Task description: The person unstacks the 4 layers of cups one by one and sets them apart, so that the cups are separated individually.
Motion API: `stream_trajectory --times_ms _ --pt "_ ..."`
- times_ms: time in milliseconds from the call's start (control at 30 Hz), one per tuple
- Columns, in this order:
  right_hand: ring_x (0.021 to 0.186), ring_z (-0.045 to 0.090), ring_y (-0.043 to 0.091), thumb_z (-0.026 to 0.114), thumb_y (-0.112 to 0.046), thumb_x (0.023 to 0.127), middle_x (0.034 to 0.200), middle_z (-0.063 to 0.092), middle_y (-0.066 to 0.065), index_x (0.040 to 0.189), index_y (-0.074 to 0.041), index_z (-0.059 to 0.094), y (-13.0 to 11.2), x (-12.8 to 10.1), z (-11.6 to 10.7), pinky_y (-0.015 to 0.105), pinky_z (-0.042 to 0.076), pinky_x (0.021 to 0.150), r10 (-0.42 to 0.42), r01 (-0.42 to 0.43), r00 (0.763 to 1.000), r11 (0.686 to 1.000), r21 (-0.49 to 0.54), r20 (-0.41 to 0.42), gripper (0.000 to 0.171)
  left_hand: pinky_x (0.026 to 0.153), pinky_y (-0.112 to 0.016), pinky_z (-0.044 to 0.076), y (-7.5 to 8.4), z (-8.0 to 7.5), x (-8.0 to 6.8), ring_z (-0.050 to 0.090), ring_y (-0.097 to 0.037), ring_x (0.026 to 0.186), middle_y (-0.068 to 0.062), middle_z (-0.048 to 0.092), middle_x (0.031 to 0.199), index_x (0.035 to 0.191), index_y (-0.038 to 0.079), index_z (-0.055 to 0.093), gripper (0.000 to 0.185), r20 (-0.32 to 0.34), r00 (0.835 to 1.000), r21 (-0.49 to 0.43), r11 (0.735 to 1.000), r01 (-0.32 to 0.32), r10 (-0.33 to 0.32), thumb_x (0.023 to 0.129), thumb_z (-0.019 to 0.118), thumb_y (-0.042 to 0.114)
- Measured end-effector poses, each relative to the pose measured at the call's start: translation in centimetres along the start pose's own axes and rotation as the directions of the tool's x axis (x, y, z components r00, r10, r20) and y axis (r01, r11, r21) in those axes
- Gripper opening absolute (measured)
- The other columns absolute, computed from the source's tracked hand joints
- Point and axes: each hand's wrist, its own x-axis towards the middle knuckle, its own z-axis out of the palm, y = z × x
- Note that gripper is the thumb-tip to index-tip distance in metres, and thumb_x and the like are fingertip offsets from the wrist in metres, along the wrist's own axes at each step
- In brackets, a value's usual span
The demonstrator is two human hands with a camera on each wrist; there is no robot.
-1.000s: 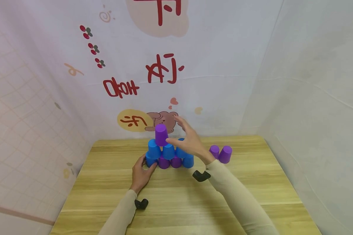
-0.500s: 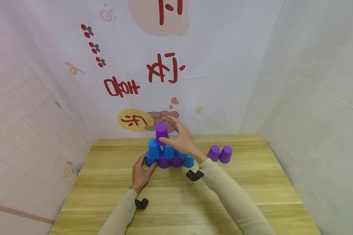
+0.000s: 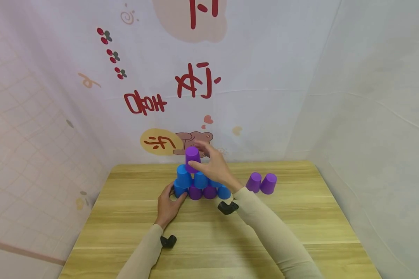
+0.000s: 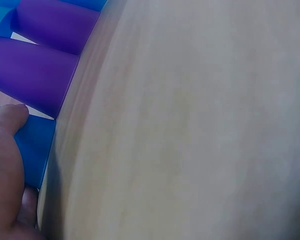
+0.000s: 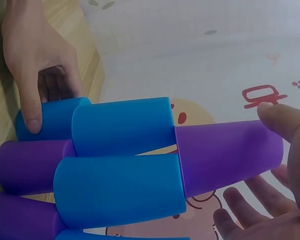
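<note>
A person's right hand (image 3: 213, 168) reached to the top purple cup (image 3: 192, 159) of a cup pyramid (image 3: 199, 181) standing on a wooden table (image 3: 213, 232), near its far edge. The thumb lay against the near side of that cup and the fingers (image 5: 240, 205) were spread and only loosely bent around its far side; the right wrist view showed the thumb tip on the cup's base end and the other fingers apart from it, so the hand touched the cup without closing on it. The cup stood upside down on two blue cups (image 3: 192, 180) of the middle row.

The left hand (image 3: 167, 205) rested on the table at the pyramid's left end, its thumb and fingers curled round the bottom-left blue cup (image 3: 178, 190), clasping it. Beside that cup in the bottom row stood two purple cups (image 3: 202, 192) and another blue cup (image 3: 224, 191) at the right end.

Two more purple cups (image 3: 262, 183), upside down and leaning together, stood on the table well to the right of the pyramid. A printed cloth backdrop (image 3: 181, 85) with red characters and a cartoon bear hung behind the table.
</note>
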Motion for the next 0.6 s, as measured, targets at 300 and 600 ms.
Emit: stream_trajectory --times_ms 300,600 --pt "0.145 0.068 0.039 0.083 -0.02 0.104 0.156 0.069 0.016 0.161 -0.013 0.058 0.31 0.24 0.46 0.064 0.055 0.126 -0.032 0.033 0.999 0.999 0.014 -0.013 0.062 0.122 -0.054 0.06 -0.1 -0.11 0.18 0.071 -0.041 0.141 -0.024 0.069 0.154 0.158 0.002 0.06 0.07 0.04 0.998 -0.045 0.997 0.058 -0.056 0.096 0.091 0.012" --pt "0.139 0.073 0.036 0.082 -0.016 0.105 0.149 0.073 0.016 0.159 -0.01 0.059 0.42 0.32 0.45 0.053 0.062 0.12 -0.053 0.053 0.999 0.998 0.014 -0.011 0.059 0.116 -0.059 0.062 -0.03 0.09 -0.02 0.072 -0.044 0.137 -0.025 0.071 0.151 0.159 0.0 0.059 0.071 0.007 1.0 0.015 1.0 0.009 -0.009 0.096 0.091 0.01"
